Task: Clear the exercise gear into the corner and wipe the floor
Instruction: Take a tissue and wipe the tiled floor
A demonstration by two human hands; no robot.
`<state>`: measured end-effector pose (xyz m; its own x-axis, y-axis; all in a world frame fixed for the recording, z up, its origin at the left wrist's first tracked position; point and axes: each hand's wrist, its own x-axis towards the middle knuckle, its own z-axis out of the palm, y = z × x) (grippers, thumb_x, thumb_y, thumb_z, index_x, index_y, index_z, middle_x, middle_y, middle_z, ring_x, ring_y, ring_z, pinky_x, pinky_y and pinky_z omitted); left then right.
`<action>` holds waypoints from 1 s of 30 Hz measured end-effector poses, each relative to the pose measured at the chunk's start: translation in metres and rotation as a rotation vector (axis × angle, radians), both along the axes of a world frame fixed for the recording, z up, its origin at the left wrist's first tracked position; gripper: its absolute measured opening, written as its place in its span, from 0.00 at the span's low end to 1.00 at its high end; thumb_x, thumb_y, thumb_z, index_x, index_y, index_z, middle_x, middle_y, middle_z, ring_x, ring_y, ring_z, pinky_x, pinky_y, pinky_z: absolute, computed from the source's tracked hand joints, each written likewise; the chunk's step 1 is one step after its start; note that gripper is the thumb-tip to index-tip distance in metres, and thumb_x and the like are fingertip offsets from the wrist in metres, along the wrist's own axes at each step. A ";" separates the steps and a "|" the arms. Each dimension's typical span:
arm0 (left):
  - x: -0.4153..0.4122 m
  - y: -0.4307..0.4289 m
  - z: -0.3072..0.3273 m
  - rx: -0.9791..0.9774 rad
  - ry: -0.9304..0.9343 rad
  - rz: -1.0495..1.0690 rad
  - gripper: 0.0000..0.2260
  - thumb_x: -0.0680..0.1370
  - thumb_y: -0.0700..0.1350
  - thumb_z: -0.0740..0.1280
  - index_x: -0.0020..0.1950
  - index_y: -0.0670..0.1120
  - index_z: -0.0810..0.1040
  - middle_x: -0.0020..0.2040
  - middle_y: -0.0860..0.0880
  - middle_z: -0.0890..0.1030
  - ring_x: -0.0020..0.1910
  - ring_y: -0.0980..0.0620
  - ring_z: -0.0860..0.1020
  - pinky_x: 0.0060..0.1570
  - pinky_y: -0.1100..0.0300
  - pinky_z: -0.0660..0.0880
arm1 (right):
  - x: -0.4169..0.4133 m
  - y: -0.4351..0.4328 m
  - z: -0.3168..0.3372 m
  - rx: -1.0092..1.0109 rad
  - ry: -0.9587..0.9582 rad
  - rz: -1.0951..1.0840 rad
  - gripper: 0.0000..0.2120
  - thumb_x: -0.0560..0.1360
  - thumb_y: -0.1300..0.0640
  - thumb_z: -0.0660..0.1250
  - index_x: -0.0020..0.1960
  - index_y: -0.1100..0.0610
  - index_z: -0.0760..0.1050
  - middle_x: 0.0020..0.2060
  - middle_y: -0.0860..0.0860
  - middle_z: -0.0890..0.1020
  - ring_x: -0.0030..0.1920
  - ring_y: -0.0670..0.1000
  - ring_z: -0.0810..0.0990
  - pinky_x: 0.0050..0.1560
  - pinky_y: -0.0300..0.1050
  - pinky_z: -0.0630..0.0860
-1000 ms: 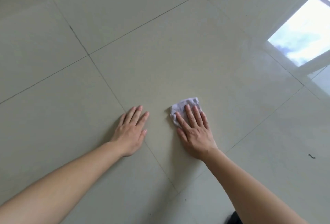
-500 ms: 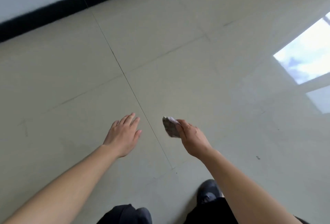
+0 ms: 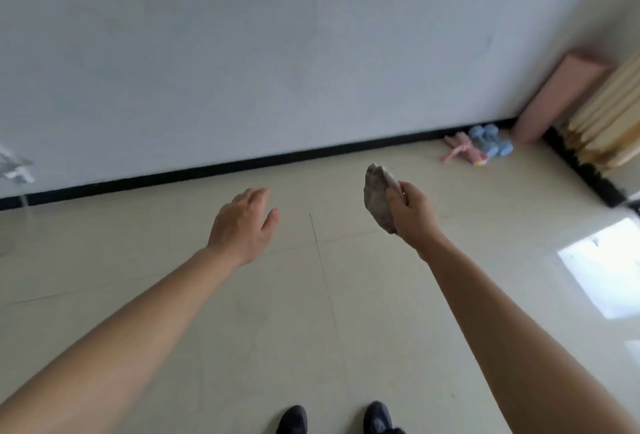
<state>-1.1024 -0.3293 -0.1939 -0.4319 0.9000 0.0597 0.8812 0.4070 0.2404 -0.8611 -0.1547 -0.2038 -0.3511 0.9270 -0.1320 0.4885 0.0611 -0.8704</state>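
Both hands lifted off the floor (image 3: 346, 312) since earlier: right hand (image 3: 414, 213) fingers clamped on crumpled cloth (image 3: 378, 199); left hand (image 3: 242, 225) fingers apart, empty

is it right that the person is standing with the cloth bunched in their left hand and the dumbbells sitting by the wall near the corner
Not quite: the head view shows the cloth bunched in the right hand, while the left hand is open and holds nothing. The rest stands: the person is upright, shoes visible below, and the blue dumbbells sit by the wall near the corner.
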 end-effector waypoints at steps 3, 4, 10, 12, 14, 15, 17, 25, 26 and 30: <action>-0.011 -0.039 0.047 0.103 0.035 0.100 0.27 0.77 0.56 0.52 0.70 0.42 0.71 0.67 0.43 0.76 0.63 0.41 0.75 0.58 0.47 0.74 | -0.040 -0.018 0.048 0.032 0.108 0.161 0.11 0.77 0.45 0.65 0.50 0.51 0.78 0.31 0.50 0.82 0.30 0.53 0.79 0.30 0.45 0.73; -0.012 -0.058 0.056 0.125 0.050 0.149 0.26 0.78 0.55 0.54 0.70 0.42 0.71 0.67 0.44 0.76 0.64 0.41 0.74 0.58 0.48 0.74 | -0.055 -0.030 0.058 0.048 0.117 0.227 0.14 0.76 0.40 0.66 0.49 0.51 0.78 0.29 0.50 0.81 0.28 0.51 0.78 0.29 0.44 0.72; -0.002 -0.177 0.079 0.049 0.163 0.413 0.23 0.77 0.53 0.57 0.66 0.41 0.74 0.64 0.43 0.78 0.59 0.41 0.78 0.52 0.48 0.76 | -0.126 -0.116 0.067 0.446 -0.033 0.712 0.02 0.77 0.52 0.66 0.49 0.46 0.76 0.44 0.45 0.82 0.44 0.50 0.80 0.41 0.48 0.78; -0.004 -0.224 0.086 0.032 0.228 0.483 0.19 0.78 0.49 0.64 0.65 0.41 0.75 0.62 0.44 0.78 0.57 0.41 0.79 0.51 0.47 0.76 | -0.152 -0.152 0.070 0.560 -0.042 0.887 0.07 0.76 0.58 0.64 0.51 0.47 0.77 0.46 0.44 0.79 0.43 0.50 0.79 0.39 0.49 0.78; -0.005 -0.274 0.093 0.040 0.276 0.563 0.17 0.77 0.47 0.67 0.63 0.41 0.76 0.60 0.44 0.79 0.56 0.42 0.80 0.48 0.48 0.77 | -0.177 -0.192 0.077 0.605 -0.029 0.992 0.09 0.76 0.59 0.63 0.51 0.47 0.77 0.45 0.44 0.79 0.42 0.50 0.78 0.37 0.48 0.77; -0.006 -0.301 0.097 0.042 0.296 0.606 0.17 0.77 0.48 0.65 0.63 0.41 0.76 0.59 0.44 0.79 0.55 0.42 0.80 0.47 0.48 0.78 | -0.190 -0.215 0.079 0.617 -0.026 1.036 0.09 0.77 0.59 0.63 0.51 0.47 0.77 0.45 0.44 0.78 0.41 0.49 0.78 0.37 0.48 0.77; -0.007 -0.363 0.103 0.032 0.325 0.699 0.19 0.76 0.50 0.59 0.62 0.42 0.77 0.58 0.45 0.80 0.54 0.43 0.80 0.46 0.49 0.78 | -0.219 -0.268 0.086 0.642 -0.003 1.121 0.08 0.77 0.59 0.63 0.50 0.47 0.76 0.44 0.44 0.78 0.40 0.48 0.78 0.36 0.47 0.76; -0.024 -0.639 0.108 -0.040 0.362 1.072 0.22 0.75 0.52 0.54 0.60 0.43 0.78 0.59 0.44 0.80 0.57 0.44 0.80 0.48 0.49 0.78 | -0.346 -0.526 0.097 0.786 0.151 1.403 0.08 0.77 0.59 0.64 0.49 0.46 0.76 0.43 0.42 0.78 0.39 0.47 0.77 0.36 0.47 0.77; -0.025 -0.675 0.110 -0.037 0.363 1.127 0.21 0.75 0.52 0.55 0.60 0.44 0.78 0.59 0.44 0.80 0.57 0.44 0.80 0.48 0.49 0.78 | -0.364 -0.564 0.099 0.799 0.168 1.434 0.08 0.77 0.59 0.64 0.49 0.46 0.76 0.42 0.43 0.78 0.39 0.48 0.78 0.36 0.47 0.77; -0.046 -0.790 0.128 -0.036 0.417 1.260 0.21 0.75 0.52 0.55 0.60 0.44 0.78 0.59 0.45 0.81 0.56 0.45 0.80 0.50 0.49 0.77 | -0.423 -0.684 0.114 0.784 0.270 1.482 0.07 0.76 0.59 0.66 0.48 0.47 0.77 0.42 0.45 0.79 0.40 0.50 0.79 0.37 0.48 0.76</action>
<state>-1.1483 -1.1191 -0.0655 -0.9221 -0.0958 0.3748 -0.0962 0.9952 0.0177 -1.2837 -0.8391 -0.0895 -0.8462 -0.3846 0.3688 -0.5250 0.7195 -0.4546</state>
